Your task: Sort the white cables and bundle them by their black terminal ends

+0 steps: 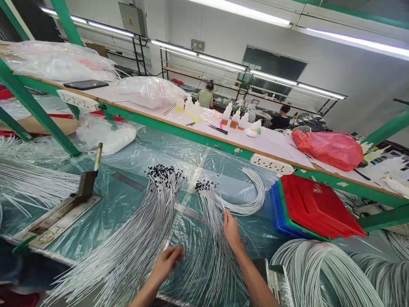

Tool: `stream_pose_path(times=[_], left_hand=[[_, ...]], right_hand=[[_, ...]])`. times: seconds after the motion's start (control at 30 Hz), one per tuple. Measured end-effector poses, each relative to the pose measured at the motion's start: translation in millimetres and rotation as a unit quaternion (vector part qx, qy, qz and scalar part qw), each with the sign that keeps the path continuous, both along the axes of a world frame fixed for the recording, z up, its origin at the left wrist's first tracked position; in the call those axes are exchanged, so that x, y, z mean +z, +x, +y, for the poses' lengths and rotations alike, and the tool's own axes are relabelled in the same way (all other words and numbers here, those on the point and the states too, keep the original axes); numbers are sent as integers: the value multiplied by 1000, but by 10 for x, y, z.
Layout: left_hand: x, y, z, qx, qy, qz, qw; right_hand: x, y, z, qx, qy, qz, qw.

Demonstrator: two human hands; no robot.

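Note:
Two fans of thin white cables with black tips lie on the plastic-covered bench. The larger bundle [143, 221] spreads at the left, the smaller bundle [207, 221] at the middle. My left hand [168, 261] hovers between the bundles with its fingers pinched together near the cables; what it grips, if anything, is too small to name. My right hand [230, 228] rests on the smaller bundle with its fingers curled on the strands. A metal ruler [188, 209] lies under the cables.
A metal cutter with a lever handle [83, 187] stands at the left. Stacked red, green and blue bins [313, 207] sit at the right, white cable coils [322, 273] below them. A shelf [198, 135] above holds bottles, bags and power strips. Two other people work far behind.

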State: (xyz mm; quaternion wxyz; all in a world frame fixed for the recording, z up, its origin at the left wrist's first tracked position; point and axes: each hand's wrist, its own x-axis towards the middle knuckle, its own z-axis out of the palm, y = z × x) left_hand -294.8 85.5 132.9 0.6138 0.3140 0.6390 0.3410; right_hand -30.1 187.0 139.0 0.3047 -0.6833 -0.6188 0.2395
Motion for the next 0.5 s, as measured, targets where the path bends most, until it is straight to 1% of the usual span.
stream_pose_path(times=[0.07,0.1,0.17,0.23,0.33,0.4,0.5], left_hand=[[-258,-110,-326,-22,-30,9,999],[-351,-160,-456,-33,-36,11,999],[-464,-246,-637,-41,-40,16,998],[-486,-315,-710,-38,-40,24,998],[-422,-393,-683,-13,-29,36,999],[-376,-429,-632,15,-27,32,999],[-368,-458,-575,46,-38,16,998]], right_hand=[[-158,29,216,-13,-41,-29,999],[-245,18,294,-20,-64,-43,997],[-425,-30,392,-38,-110,-65,991],[-591,-86,427,-57,-148,-80,984],[-763,-132,421,-85,-179,-85,976],[-815,-134,418,-95,-174,-73,977],[-821,-114,449,-89,-130,-28,987]])
